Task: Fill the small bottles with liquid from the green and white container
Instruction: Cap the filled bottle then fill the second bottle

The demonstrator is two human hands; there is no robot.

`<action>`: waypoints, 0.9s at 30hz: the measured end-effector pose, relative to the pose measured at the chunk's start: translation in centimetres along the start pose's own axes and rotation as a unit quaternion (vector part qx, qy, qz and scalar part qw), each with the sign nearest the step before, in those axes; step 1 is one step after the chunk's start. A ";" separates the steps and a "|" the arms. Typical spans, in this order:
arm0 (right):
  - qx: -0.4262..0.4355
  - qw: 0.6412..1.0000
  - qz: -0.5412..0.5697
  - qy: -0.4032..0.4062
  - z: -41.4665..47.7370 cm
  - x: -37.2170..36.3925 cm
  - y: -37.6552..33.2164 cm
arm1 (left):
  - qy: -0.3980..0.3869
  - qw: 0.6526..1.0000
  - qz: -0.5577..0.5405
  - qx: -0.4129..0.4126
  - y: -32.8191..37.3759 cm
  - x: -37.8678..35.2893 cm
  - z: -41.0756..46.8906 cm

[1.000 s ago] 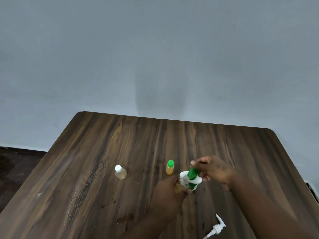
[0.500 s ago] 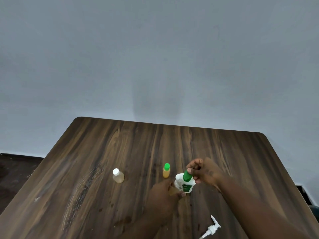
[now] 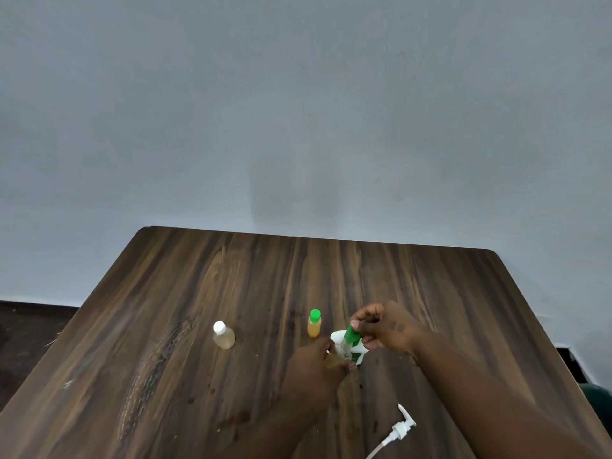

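On the dark wooden table [image 3: 198, 293], near its front middle, we hold the green and white container [image 3: 357, 352] in our right hand [image 3: 387, 329]. Our fingers and thumb curl round its upper end, and it hangs tilted, its lower end dipping toward our left hand [image 3: 314, 366]. That hand is wrapped round a small bottle [image 3: 332, 361] with amber liquid in it. Our knuckles hide most of this bottle, so we cannot tell whether its base touches the wood. The container's low end meets the bottle's top, but the mouth is too covered for us to make out.

Just left of the container stands the green-capped bottle [image 3: 314, 324], upright, holding orange-yellow liquid and apart from both hands. Farther left, well apart, the rounder white-capped bottle [image 3: 223, 336] stands upright with pale yellow liquid inside.

Toward the front edge on our right, a white pump head [image 3: 402, 429] lies on its side beside our right forearm, its tube trailing off the bottom of the view.

Behind the table rises a plain grey-blue wall [image 3: 298, 111], and a strip of dark floor [image 3: 29, 326] shows at the left.
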State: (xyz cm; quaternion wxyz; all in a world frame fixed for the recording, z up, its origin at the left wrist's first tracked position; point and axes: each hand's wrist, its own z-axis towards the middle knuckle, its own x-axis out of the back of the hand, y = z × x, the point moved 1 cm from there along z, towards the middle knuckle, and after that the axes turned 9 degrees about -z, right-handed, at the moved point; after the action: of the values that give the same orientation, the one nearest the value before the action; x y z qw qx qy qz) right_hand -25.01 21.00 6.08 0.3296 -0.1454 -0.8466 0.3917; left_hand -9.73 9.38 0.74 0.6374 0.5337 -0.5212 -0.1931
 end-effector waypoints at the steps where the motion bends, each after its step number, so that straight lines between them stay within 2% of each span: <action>1: -0.001 1.000 -0.005 0.002 0.1 0.0 0.0 | 0.000 1.000 0.001 0.001 0.1 0.0 0.0; 11: -0.031 0.999 -0.024 0.002 0.2 -0.2 -0.7 | -0.013 1.000 -0.021 0.007 0.9 0.4 -0.7; 19: -0.044 0.999 -0.031 0.008 0.3 -0.4 -0.9 | -0.006 0.998 0.023 0.050 0.9 0.1 0.1; 27: -0.047 0.997 -0.057 0.000 1.0 -0.5 -0.8 | -0.002 0.998 0.019 0.055 0.8 -0.3 0.2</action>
State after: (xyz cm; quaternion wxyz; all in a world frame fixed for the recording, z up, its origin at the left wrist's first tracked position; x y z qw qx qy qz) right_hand -25.27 19.71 5.96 0.3437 -0.1123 -0.8712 0.3320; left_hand -10.20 9.80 1.26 0.6097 0.5574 -0.5421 -0.1537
